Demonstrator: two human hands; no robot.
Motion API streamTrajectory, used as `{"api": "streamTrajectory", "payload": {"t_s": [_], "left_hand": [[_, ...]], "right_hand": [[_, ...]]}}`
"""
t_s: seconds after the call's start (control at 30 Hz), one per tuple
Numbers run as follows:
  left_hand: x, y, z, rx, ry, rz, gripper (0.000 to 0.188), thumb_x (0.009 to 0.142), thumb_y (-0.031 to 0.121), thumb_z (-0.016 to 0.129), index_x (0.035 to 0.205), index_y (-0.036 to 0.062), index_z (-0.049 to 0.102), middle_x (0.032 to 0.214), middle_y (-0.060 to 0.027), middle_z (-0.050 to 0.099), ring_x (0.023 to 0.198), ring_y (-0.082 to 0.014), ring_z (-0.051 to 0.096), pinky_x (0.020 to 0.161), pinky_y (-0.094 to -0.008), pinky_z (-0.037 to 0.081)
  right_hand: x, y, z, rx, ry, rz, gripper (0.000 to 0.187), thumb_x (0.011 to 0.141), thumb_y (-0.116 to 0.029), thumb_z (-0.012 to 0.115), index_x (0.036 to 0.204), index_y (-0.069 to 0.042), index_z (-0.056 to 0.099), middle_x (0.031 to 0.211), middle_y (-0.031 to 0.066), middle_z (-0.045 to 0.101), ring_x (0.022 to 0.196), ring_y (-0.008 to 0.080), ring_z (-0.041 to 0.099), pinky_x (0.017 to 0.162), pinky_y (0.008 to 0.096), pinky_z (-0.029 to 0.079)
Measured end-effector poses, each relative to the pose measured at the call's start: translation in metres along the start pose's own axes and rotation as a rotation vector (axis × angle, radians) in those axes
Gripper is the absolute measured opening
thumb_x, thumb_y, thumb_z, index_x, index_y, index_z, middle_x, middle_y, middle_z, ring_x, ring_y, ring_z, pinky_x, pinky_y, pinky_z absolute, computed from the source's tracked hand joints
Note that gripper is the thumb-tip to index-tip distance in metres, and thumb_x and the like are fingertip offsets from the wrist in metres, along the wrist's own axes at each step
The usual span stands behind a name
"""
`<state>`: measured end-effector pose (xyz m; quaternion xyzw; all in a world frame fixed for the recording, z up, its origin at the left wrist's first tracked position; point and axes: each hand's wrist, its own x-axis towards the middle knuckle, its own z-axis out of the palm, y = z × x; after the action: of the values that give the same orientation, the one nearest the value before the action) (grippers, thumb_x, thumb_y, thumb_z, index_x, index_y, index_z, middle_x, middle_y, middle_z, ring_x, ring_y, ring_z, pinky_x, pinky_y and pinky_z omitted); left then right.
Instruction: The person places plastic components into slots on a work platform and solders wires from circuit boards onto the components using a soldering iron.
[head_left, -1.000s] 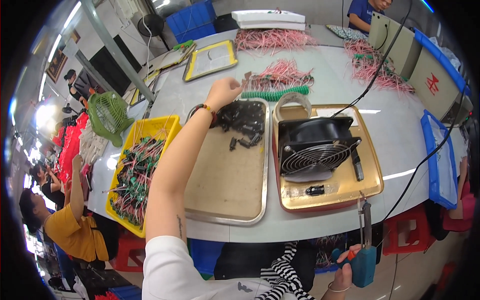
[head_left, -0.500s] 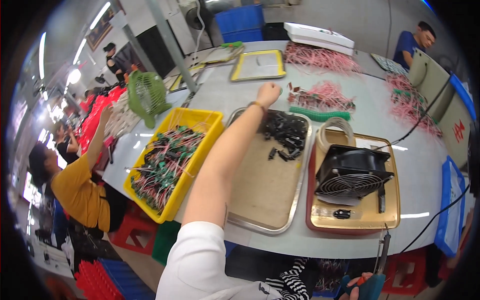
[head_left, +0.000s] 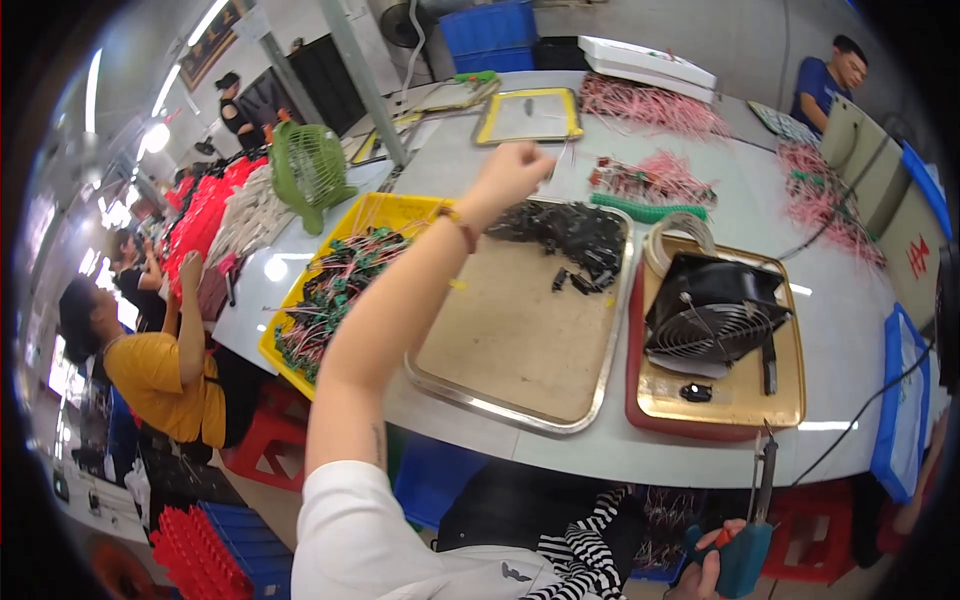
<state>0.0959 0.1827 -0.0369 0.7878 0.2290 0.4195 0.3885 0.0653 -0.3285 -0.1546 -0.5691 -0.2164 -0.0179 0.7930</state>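
Note:
My left arm stretches forward over the metal tray (head_left: 505, 408). My left hand (head_left: 508, 182) is closed above its far edge, fingertips pinched. A small greenish piece and a thin wire show at them, too small to name. Under and beside that hand lies a pile of black plastic parts (head_left: 572, 235). At the lower right my right hand (head_left: 708, 562) grips a teal soldering gun (head_left: 745, 560), its dark barrel and tip pointing up. Left of the tray, partly behind my forearm, a yellow bin (head_left: 285, 350) holds green circuit boards with pink and white wires (head_left: 345, 285).
A black fan (head_left: 715, 310) and a white coil (head_left: 672, 240) sit on the gold tray (head_left: 720, 415). Beyond stand wired boards (head_left: 655, 180), a green strip (head_left: 650, 207) and a yellow-rimmed tray (head_left: 527, 115). A black cable (head_left: 865, 420) crosses at right. Co-workers sit left and far right.
My left hand has come back slightly to the left and turned, still pinched. The view has shifted a little. The right hand keeps the soldering gun in place. A co-worker's raised arm at left has lowered.

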Motion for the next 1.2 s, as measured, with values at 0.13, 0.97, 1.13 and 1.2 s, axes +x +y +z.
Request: {"api": "streamTrajectory", "payload": {"t_s": [0.13, 0.97, 1.13, 1.2], "left_hand": [[0.018, -0.032, -0.010, -0.069, 0.037, -0.086, 0.021, 0.084, 0.020, 0.060, 0.085, -0.0012, 0.063, 0.071, -0.0064, 0.064, 0.052, -0.0106, 0.054, 0.051, -0.0266, 0.044], [0.036, -0.021, 0.016, -0.179, 0.313, 0.023, 0.018, 0.081, 0.020, 0.063, 0.080, 0.0022, 0.064, 0.068, -0.0069, 0.064, 0.055, -0.0124, 0.060, 0.050, -0.0252, 0.045], [0.046, -0.038, 0.006, 0.055, 0.074, -0.020, 0.018, 0.080, 0.020, 0.064, 0.084, 0.0022, 0.065, 0.070, -0.0053, 0.064, 0.057, -0.0116, 0.059, 0.054, -0.0254, 0.046], [0.040, -0.029, 0.027, 0.428, -0.367, -0.189, 0.021, 0.085, 0.021, 0.063, 0.095, 0.0028, 0.062, 0.080, -0.0026, 0.064, 0.055, -0.0085, 0.053, 0.051, -0.0227, 0.043]], "right_hand": [[-0.012, 0.010, -0.014, -0.146, 0.103, 0.152, 0.056, 0.066, -0.033, 0.069, 0.105, 0.001, 0.048, 0.096, 0.0091, 0.048, 0.063, 0.0148, 0.049, 0.054, 0.0246, 0.041], [-0.011, 0.003, -0.008, -0.032, 0.008, -0.033, 0.038, 0.069, 0.000, 0.055, 0.106, 0.005, 0.052, 0.099, 0.0157, 0.057, 0.069, 0.0189, 0.053, 0.059, 0.0253, 0.044], [-0.017, 0.010, -0.017, -0.042, 0.045, 0.120, 0.047, 0.068, -0.013, 0.062, 0.110, 0.001, 0.048, 0.104, 0.0122, 0.052, 0.072, 0.0170, 0.051, 0.060, 0.0269, 0.043], [-0.021, 0.014, -0.022, -0.135, 0.120, 0.200, 0.051, 0.065, -0.026, 0.066, 0.105, -0.001, 0.048, 0.101, 0.0097, 0.050, 0.063, 0.0140, 0.050, 0.059, 0.0269, 0.041]]}}
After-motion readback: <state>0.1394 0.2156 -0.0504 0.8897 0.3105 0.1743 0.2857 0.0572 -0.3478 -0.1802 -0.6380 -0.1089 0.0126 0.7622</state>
